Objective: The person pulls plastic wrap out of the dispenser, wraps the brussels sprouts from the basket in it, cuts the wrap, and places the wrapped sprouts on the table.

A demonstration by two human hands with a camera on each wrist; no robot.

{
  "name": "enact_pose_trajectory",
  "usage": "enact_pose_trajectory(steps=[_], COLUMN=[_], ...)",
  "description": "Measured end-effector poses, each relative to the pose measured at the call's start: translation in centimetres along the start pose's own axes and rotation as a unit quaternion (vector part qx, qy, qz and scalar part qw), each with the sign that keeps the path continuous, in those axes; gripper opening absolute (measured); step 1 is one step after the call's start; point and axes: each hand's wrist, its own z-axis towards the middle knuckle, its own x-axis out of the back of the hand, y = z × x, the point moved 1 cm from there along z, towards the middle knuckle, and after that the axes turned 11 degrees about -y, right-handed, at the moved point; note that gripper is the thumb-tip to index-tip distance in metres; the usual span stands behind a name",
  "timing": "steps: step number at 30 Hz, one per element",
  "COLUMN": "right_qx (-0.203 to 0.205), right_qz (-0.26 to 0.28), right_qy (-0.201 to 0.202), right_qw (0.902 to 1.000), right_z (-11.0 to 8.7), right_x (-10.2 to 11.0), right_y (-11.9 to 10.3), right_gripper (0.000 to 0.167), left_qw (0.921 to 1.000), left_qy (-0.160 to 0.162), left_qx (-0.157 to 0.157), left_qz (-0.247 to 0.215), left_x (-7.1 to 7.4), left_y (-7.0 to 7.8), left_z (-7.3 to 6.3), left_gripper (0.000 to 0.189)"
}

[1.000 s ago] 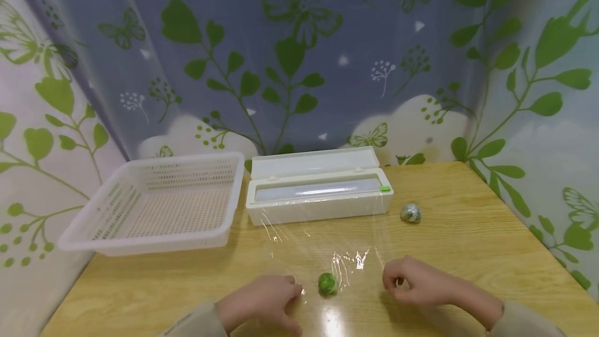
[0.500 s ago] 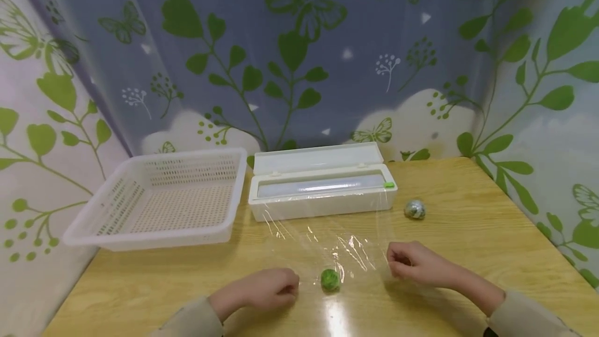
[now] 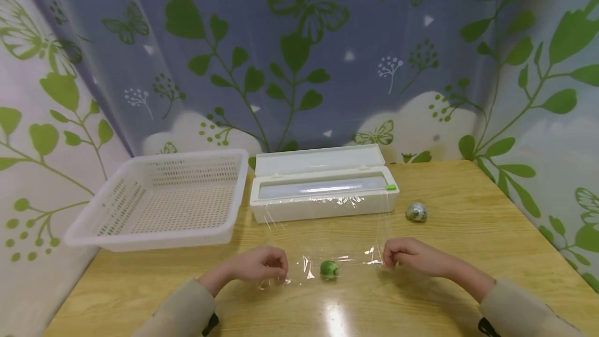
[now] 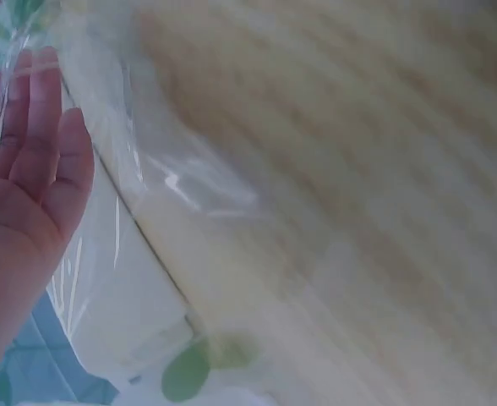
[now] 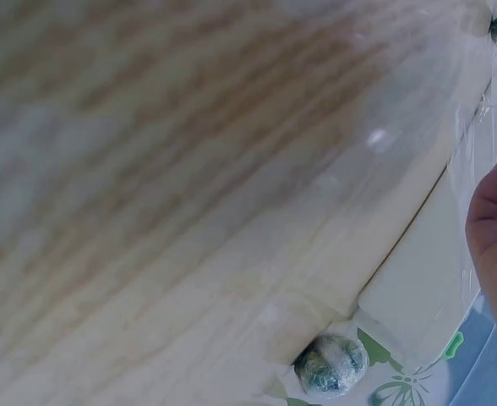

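My left hand [image 3: 262, 263] pinches one side of a sheet of clear cling film [image 3: 306, 267]. The right hand [image 3: 416, 258] pinches the opposite side. Between the hands sits a small green Brussels sprout [image 3: 329, 269] at the film's near end; whether the film lies over or under it I cannot tell. The film runs back to a white cling film dispenser [image 3: 323, 209], whose lid stands raised over the roll [image 3: 323, 187]. In the left wrist view, film crosses the fingers [image 4: 41, 127].
A white perforated basket [image 3: 154, 238] stands at the left of the wooden table [image 3: 449, 191]. Right of the dispenser lies a film-wrapped green ball [image 3: 416, 212]. A green slider [image 3: 390, 187] sits on the dispenser's right end. A patterned curtain [image 3: 234, 98] hangs behind.
The left hand's fingers have closed on the film, and that hand has moved away from me and leftward. The right hand has moved slightly forward. The film's near end has shifted toward the dispenser.
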Motion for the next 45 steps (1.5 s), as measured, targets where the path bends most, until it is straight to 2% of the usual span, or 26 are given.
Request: enact_pose_trajectory(steps=[3,6,10,15,18,23,29,33,39,41,43,45], right_qx=[-0.017,-0.039,-0.076,-0.128,-0.149,-0.16,-0.171,-0.174,-0.163,-0.157,-0.154,-0.136], right_qz=[-0.016,-0.049,-0.103,-0.147,-0.169,-0.238,-0.284,-0.318,-0.375,-0.375,-0.345,-0.305], right_qy=[0.015,0.028,0.029,0.017,0.01,0.001,-0.003,0.003,0.025,0.027,0.019,0.013], right_qw=[0.9996,0.9977,0.9913,0.9807,0.9743,0.958,0.9435,0.9321,0.9124,0.9134,0.9255,0.9427], right_z=[0.1,0.2,0.4,1.1,1.6,2.4,2.6,2.7,2.7,2.7,2.5,2.2], right_x=[0.2,0.5,0.8,1.2,1.4,1.3,1.0,0.9,0.8,0.9,1.0,1.2], right_y=[0.2,0.5,0.9,1.3,1.5,1.7,1.7,1.8,1.9,2.1,2.3,2.7], right_gripper=[0.022,0.016,0.019,0.025,0.026,0.026,0.018,0.014,0.011,0.011,0.013,0.015], left_qw=[0.9994,0.9987,0.9937,0.9836,0.9731,0.9534,0.9437,0.9356,0.924,0.9207,0.9203,0.9226], left_qy=[0.007,0.036,0.09,0.127,0.132,0.109,0.09,0.081,0.084,0.088,0.09,0.092], left_qx=[0.012,0.03,0.055,0.072,0.08,0.104,0.14,0.163,0.207,0.211,0.209,0.205], left_qz=[-0.031,-0.018,0.038,0.105,0.171,0.262,0.286,0.302,0.31,0.316,0.318,0.314], left_x=[0.4,0.6,0.7,0.7,0.7,0.6,0.4,0.5,0.6,0.6,0.7,0.7], left_y=[-0.2,-0.4,-0.8,-1.0,-1.0,-1.2,-1.4,-1.0,-0.7,-0.8,-0.8,-0.8], left_z=[0.0,0.1,0.6,1.1,1.3,1.7,1.6,1.2,0.9,0.7,0.5,0.3], left_gripper=[0.006,0.006,0.007,0.006,0.014,0.019,0.011,0.015,0.016,0.015,0.014,0.015])
